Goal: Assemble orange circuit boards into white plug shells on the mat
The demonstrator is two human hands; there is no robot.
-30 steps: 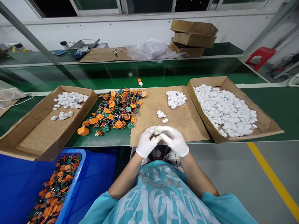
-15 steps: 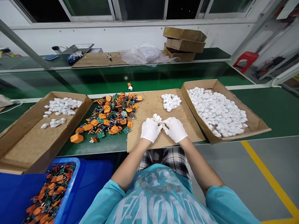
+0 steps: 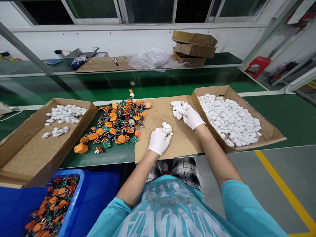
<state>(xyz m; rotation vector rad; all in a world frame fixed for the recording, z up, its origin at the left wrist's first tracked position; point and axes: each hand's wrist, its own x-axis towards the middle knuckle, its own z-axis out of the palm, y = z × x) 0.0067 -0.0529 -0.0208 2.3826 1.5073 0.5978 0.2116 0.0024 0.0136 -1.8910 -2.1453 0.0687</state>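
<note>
In white gloves, both hands work over a cardboard sheet [image 3: 182, 141]. My left hand [image 3: 159, 141] is closed around small white rounded pieces [image 3: 167, 127] near the middle of the sheet; some of them stick out past the fingers. Up and to the right, my right hand [image 3: 194, 118] reaches to a small heap of white pieces [image 3: 177, 108]. Its fingertips are bent together at the heap's right side, and what lies between them is hidden among the pieces.
To the right stands a cardboard tray [image 3: 271, 136] full of white pieces. Orange plug parts with green circuit boards [image 3: 120, 120] are heaped on the left. Beyond lies another cardboard tray [image 3: 24, 154] with white pieces, above a blue bin [image 3: 82, 177] of orange parts.
My right hand has left my left hand and moved up and right to the white heap. My left hand stays almost where it was, by the nearer white pieces.
</note>
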